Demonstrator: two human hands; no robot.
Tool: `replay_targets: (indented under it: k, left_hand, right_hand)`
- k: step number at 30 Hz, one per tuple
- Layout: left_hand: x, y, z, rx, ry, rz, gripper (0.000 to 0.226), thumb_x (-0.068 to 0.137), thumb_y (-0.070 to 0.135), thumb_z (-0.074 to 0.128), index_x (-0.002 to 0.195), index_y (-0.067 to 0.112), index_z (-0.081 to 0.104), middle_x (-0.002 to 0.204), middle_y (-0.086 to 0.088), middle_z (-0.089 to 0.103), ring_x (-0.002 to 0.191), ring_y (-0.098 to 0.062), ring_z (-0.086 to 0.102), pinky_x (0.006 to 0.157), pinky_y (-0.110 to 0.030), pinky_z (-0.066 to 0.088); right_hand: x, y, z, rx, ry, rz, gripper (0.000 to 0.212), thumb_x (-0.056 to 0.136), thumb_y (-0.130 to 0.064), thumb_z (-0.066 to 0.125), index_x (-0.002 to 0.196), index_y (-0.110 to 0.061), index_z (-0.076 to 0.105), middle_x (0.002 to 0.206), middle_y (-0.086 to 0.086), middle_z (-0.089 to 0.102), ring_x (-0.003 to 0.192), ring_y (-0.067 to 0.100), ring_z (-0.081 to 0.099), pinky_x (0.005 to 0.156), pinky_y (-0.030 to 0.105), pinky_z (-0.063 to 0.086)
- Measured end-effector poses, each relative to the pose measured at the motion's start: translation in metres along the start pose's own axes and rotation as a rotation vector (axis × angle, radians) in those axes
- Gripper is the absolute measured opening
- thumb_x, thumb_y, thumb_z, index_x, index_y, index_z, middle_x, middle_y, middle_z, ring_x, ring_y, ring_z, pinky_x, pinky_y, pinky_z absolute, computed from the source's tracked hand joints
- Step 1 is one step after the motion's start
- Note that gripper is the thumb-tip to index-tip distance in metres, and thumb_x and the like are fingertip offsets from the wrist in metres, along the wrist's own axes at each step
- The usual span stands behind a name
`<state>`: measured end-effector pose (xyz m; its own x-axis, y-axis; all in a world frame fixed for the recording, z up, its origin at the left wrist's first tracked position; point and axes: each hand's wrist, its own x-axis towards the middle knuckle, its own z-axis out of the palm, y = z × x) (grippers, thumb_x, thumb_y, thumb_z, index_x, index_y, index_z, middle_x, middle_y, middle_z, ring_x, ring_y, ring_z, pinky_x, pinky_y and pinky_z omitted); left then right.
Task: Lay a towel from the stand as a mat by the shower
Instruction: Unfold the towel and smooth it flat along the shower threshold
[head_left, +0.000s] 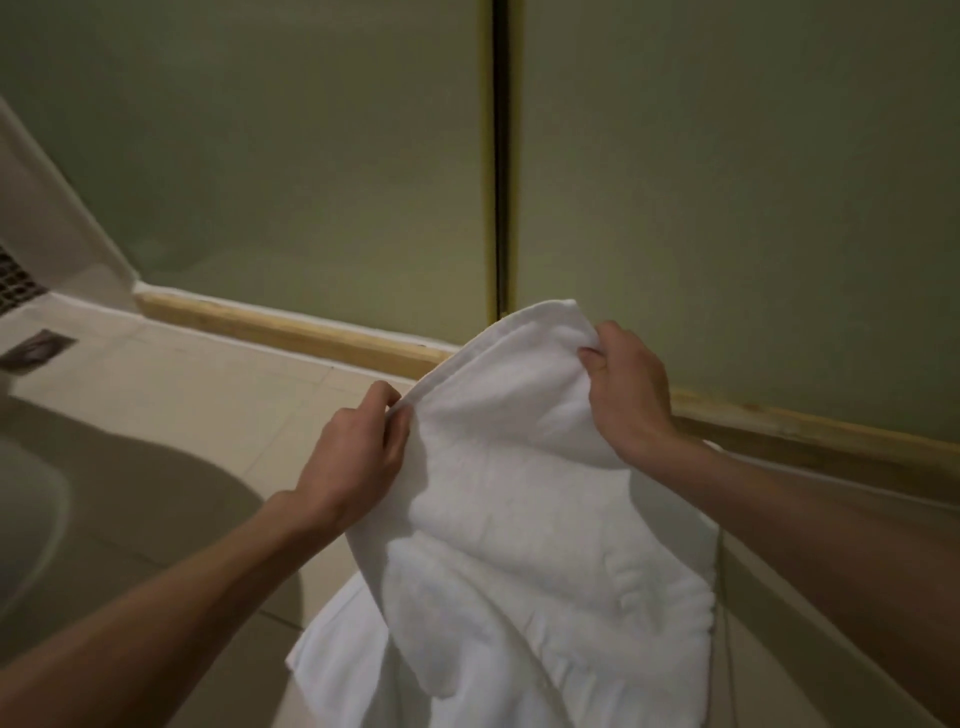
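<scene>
1. Head view: the shower's frosted, greenish glass panels (311, 156) fill the upper half ahead of you. A dark vertical seam (501, 156) splits them.
2. Pale tiled floor (208, 384) spreads below the glass, to your left and under your arms.
3. A white towel (519, 519) hangs in the air at centre right, in front of the glass. Its top edge is stretched between your two hands. The rest drapes in loose folds past the bottom of the view, so you cannot tell whether it reaches the floor.
4. A wooden sill (291, 327) runs along the foot of the glass and passes behind the towel.
5. Your left grip (353, 462) pinches the left end of the towel's top edge, with thumb and fingers curled on the cloth.
6. Your right grip (628, 395) grasps the bunched top right corner, higher and nearer the glass.
7. A small dark floor drain (36, 351) sits in the tiles at far left.
</scene>
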<state>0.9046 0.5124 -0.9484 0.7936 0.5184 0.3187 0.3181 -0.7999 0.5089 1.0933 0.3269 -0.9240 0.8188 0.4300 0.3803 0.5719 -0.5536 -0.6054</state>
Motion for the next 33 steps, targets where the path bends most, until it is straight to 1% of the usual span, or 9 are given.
replay_targets:
  k: [6,11,14,17,20,24,27,30,33]
  left_hand:
    - [0.001,-0.057,-0.022,0.058,0.035,-0.093,0.01,0.094,0.033,0.047,0.087,0.026,0.046,0.06,-0.005,0.054,0.055,-0.026,0.049,0.052,-0.031,0.034]
    - [-0.003,-0.103,-0.037,0.105,0.045,-0.204,0.011,0.094,0.032,0.047,0.087,0.024,0.048,0.066,-0.012,0.059,0.059,-0.029,0.055,0.053,-0.036,0.045]
    - [-0.011,-0.125,-0.037,0.189,0.057,-0.262,0.011,0.094,0.025,0.05,0.089,0.015,0.052,0.067,-0.019,0.06,0.065,-0.038,0.056,0.055,-0.039,0.042]
    - [-0.02,-0.14,-0.028,0.218,0.071,-0.321,0.011,0.093,0.017,0.053,0.088,0.007,0.055,0.065,-0.022,0.059,0.064,-0.041,0.057,0.055,-0.039,0.041]
    - [-0.027,-0.155,-0.016,0.252,0.0,-0.367,0.013,0.094,0.022,0.049,0.09,0.01,0.053,0.064,-0.018,0.055,0.061,-0.038,0.054,0.053,-0.036,0.039]
    - [-0.027,-0.171,-0.003,0.312,-0.08,-0.358,0.014,0.095,0.026,0.047,0.091,0.014,0.049,0.065,-0.01,0.053,0.064,-0.037,0.054,0.054,-0.033,0.031]
    - [-0.025,-0.175,0.006,0.386,-0.095,-0.393,0.014,0.095,0.026,0.047,0.093,0.012,0.05,0.071,-0.017,0.059,0.069,-0.041,0.057,0.056,-0.035,0.033]
    - [-0.022,-0.169,0.017,0.405,-0.129,-0.46,0.019,0.092,0.017,0.049,0.108,0.006,0.052,0.091,-0.024,0.064,0.083,-0.044,0.059,0.064,-0.038,0.035]
    - [-0.022,-0.153,0.023,0.43,-0.197,-0.428,0.047,0.089,0.02,0.052,0.132,0.002,0.044,0.121,-0.026,0.052,0.109,-0.044,0.051,0.087,-0.046,0.04]
  right_hand:
    - [0.005,-0.03,0.056,0.077,-0.077,-0.015,0.027,0.095,-0.015,0.047,0.071,-0.024,0.037,0.081,-0.001,0.05,0.079,0.026,0.049,0.072,0.038,0.035]
    - [0.008,-0.059,0.108,0.136,-0.151,-0.041,0.018,0.094,-0.015,0.047,0.078,-0.021,0.044,0.083,0.001,0.053,0.082,0.026,0.049,0.072,0.039,0.037]
    - [0.006,-0.069,0.139,0.139,-0.221,-0.075,0.012,0.093,-0.018,0.049,0.082,-0.021,0.048,0.087,0.001,0.054,0.087,0.027,0.05,0.076,0.04,0.038]
    - [-0.001,-0.067,0.167,0.124,-0.31,-0.052,0.008,0.094,-0.023,0.05,0.093,-0.02,0.057,0.097,0.002,0.061,0.094,0.026,0.053,0.084,0.041,0.039]
    - [-0.01,-0.055,0.183,0.103,-0.399,0.0,0.013,0.095,-0.025,0.051,0.106,-0.024,0.059,0.105,0.001,0.062,0.101,0.024,0.054,0.088,0.038,0.035]
    - [-0.017,-0.035,0.187,0.021,-0.606,-0.011,0.04,0.096,-0.034,0.049,0.134,-0.025,0.043,0.123,0.004,0.056,0.115,0.025,0.049,0.099,0.039,0.033]
    - [-0.023,-0.02,0.18,-0.08,-0.71,-0.109,0.05,0.097,-0.037,0.044,0.143,-0.024,0.031,0.136,0.006,0.047,0.123,0.026,0.042,0.103,0.039,0.03]
    - [-0.036,-0.008,0.173,-0.276,-0.699,-0.36,0.053,0.097,-0.038,0.04,0.145,-0.02,0.027,0.148,0.01,0.034,0.136,0.026,0.029,0.114,0.039,0.019]
    - [-0.057,-0.005,0.168,-0.358,-0.666,-0.585,0.054,0.096,-0.034,0.044,0.144,-0.013,0.033,0.153,0.018,0.027,0.142,0.031,0.023,0.118,0.045,0.012]
